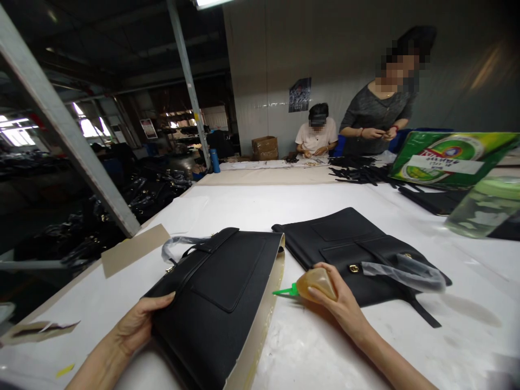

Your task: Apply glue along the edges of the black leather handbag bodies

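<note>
My left hand (140,322) grips a black handbag (227,271) by its left side, thumb on top and fingers underneath. The bag is tilted, and its pale edge strip (260,330) faces right with shiny, yellowish streaks along it. In my right hand (339,300) is a squeeze bottle (317,284) of amber liquid. Its green nozzle (286,291) points left, close to the pale strip; whether it touches I cannot tell. A second black handbag (349,244) lies flat behind my right hand, with a gold clasp and a handle wrapped in clear plastic.
The white-covered table (244,203) extends forward. On the right stand a green box (447,160) and a clear bottle (487,208), near black strips (357,172). Cardboard (134,249) lies at the left edge by a metal post (73,124). Two people work at the far end.
</note>
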Available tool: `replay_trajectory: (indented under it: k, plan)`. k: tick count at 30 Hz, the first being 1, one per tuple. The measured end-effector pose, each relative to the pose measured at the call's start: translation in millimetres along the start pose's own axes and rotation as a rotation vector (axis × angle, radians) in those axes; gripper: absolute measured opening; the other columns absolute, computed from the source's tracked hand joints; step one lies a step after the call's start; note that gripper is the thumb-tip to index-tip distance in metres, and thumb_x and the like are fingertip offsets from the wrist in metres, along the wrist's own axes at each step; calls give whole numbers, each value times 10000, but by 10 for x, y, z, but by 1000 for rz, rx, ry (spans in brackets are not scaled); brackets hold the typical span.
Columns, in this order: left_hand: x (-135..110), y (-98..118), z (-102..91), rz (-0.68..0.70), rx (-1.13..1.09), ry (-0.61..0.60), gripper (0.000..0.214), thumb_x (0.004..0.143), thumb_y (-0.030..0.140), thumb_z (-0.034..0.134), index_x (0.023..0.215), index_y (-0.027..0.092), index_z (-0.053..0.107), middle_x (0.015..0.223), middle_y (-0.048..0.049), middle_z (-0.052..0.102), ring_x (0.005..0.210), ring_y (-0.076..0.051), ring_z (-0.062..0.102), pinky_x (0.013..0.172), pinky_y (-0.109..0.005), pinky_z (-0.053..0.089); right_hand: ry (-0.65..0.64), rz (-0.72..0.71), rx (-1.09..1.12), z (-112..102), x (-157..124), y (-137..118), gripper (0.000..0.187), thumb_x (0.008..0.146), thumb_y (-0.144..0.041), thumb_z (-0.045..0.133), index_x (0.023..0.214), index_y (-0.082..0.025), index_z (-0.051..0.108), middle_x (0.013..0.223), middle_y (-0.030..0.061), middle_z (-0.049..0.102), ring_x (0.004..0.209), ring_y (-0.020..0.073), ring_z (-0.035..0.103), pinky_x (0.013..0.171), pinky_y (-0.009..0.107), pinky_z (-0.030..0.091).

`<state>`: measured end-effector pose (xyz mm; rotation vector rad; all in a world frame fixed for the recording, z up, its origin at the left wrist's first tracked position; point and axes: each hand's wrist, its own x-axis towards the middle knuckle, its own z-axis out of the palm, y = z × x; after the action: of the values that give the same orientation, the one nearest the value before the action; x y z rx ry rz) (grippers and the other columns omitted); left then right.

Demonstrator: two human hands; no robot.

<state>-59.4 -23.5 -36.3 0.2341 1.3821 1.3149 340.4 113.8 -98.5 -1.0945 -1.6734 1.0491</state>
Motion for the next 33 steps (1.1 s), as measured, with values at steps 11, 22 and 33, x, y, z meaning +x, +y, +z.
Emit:
replay_trajectory:
  k: [11,22,33]
  plan:
    - [35,-23,-25,19,12,-6,154,711,32,644,830,45,740,863,-160,748,800,-268,707,810,-371,571,188,-80,-217,-33,329,6,522,789,-545,628,1188,-272,431,1060,33,585,893,251,589,849,380,436]
    - [56,-11,-33,27,8,-41,170,706,35,647,854,52,729,873,-160,747,798,-268,711,804,-371,579,172,-51,-210,-66,315,-26,516,766,-561,634,1151,-262,465,1030,32,603,862,259,605,797,396,466]
    - [63,117,37,107,-93,-21,207,745,104,640,941,85,702,862,-124,753,763,-243,715,750,-345,593,67,468,658,-255,-98,-276,324,757,-423,673,989,-198,647,1061,120,684,1063,369,595,842,497,541]
